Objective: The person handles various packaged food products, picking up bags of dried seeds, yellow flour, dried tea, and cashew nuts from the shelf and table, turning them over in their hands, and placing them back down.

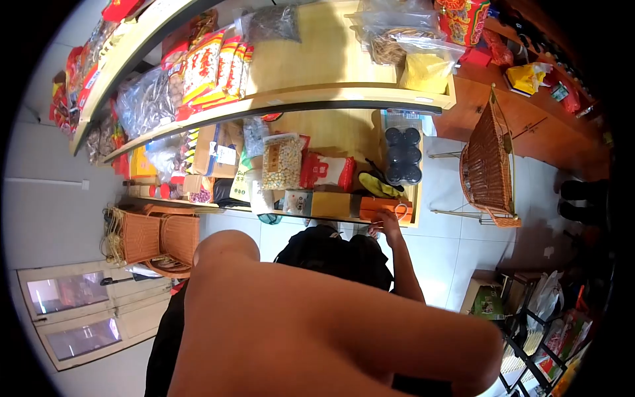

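**Big wooden shelves [297,69], one hand at the corner**

So a bare arm [331,311] fills the foreground, and a wicker chair [488,159] stands right of the shelves. Black containers [403,155] sit on the lower level near the orange box [377,209], which is at the front corner. Right hand [389,225] has its fingers at that box's front – can't tell if they're pinched or apart. Left hand's out of view.

Beyond the right hand [389,225], the smooth wood shelf [331,129] carries glossy plastic packets [329,173]; to its right, 1 wicker piece [486,165] looks rough and woven.
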{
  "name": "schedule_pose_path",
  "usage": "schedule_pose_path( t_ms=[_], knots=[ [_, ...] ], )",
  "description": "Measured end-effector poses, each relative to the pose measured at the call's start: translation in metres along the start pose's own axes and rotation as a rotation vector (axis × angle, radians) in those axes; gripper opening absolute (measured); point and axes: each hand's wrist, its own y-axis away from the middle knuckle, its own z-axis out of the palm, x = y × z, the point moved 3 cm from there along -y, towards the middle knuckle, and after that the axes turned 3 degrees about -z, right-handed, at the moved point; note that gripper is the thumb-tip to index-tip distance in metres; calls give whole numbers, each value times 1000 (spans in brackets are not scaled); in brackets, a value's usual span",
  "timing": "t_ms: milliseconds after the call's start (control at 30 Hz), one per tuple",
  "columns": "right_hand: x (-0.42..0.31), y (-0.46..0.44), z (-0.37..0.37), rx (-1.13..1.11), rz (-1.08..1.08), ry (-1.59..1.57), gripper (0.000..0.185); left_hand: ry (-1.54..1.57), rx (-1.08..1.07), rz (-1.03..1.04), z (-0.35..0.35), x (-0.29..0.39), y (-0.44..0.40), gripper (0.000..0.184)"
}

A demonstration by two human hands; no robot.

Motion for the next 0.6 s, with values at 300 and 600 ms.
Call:
schedule_pose_path(
  t_ms=[300,600],
  knots=[
    [-96,27,-7,97,-556,-164,12,180,93,55,4,-6,-19,25],
    [-377,90,62,703,-1529,383,27,138,132,-592,20,-296,15,36]
  ],
)
